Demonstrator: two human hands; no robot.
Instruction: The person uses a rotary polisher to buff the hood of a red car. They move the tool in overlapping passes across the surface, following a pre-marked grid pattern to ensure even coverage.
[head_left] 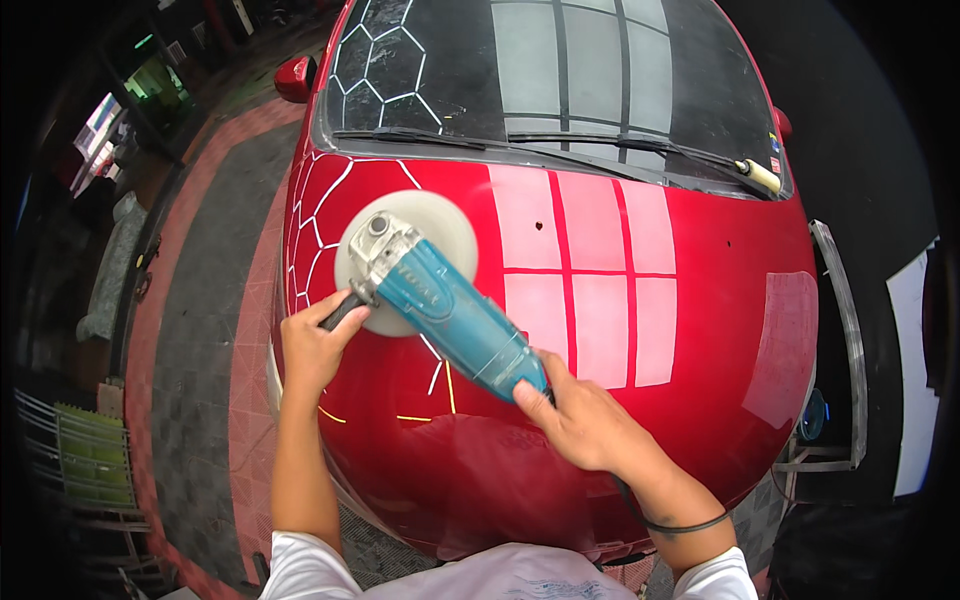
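A teal car polisher [455,318] with a silver gear head lies across the red car hood [700,330], its round white pad [445,222] over the left part of the hood. My left hand [315,338] is closed around the black side handle beside the pad. Around the rear end of the polisher's body, my right hand [582,412] is wrapped. A dark cable runs down from there and passes by my right wrist. Whether the whole pad face touches the paint is hidden beneath it.
Above the hood is the windshield [450,80] with its wipers; a pale cylindrical bottle-like item [758,176] rests at its right corner. A metal frame [850,350] stands right of the car. Grey and red floor tiles [205,400] run along the left, near a green-and-metal rack [92,455].
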